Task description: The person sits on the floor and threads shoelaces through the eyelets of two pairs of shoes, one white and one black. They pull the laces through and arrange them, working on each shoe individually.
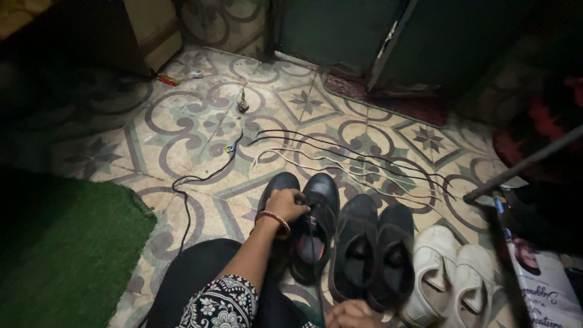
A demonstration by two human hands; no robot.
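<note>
A dim room with a patterned tile floor in curling maroon and green motifs, a green mat at near left, dark doors far off. Loose laces lie on the tiles. At near right lies a pale printed package. The left hand, fingers pinched together on a lace, rests on the leftmost black shoe, beside another black pair and white shoes. The right hand is at the near edge; its fingers' state cannot be told.

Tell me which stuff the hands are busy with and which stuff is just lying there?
Busy with:
left hand on the shiny black leather shoes
right hand low by the matte black shoes
loose shoelaces

Just lying there:
white shoes
green fuzzy mat
black cable
</note>
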